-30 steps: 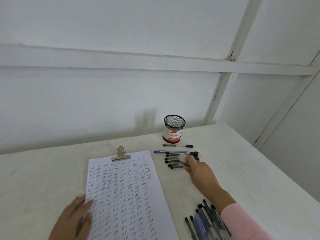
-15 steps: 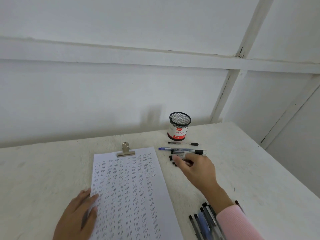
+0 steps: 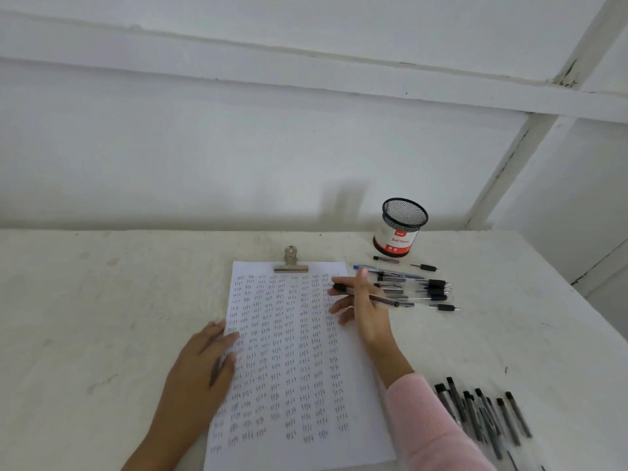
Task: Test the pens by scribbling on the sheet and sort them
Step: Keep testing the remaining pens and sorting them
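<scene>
- The pen point(image 3: 385, 300) is pinched in the right hand point(image 3: 365, 311). Its dark end is over the upper right edge of the sheet point(image 3: 295, 351).
- The sheet lies flat on the table point(image 3: 102, 317), filled with columns of small scribbles. A metal clip point(image 3: 291, 261) holds its top edge.
- A row of pens point(image 3: 421, 289) lies just right of the sheet's top. A pile of pens point(image 3: 482, 413) lies at the near right.
- A mesh cup point(image 3: 401, 229) stands upright beyond the row, near the wall point(image 3: 238, 147).
- The table is white and rough. The wall is white, crossed by battens, and meets another at the right.
- The right hand is above the sheet's right edge, with one finger stretched out. Its sleeve point(image 3: 428, 426) is pink.
- The left hand point(image 3: 200, 362) lies flat, fingers straight and close, pressing the sheet's left edge.
</scene>
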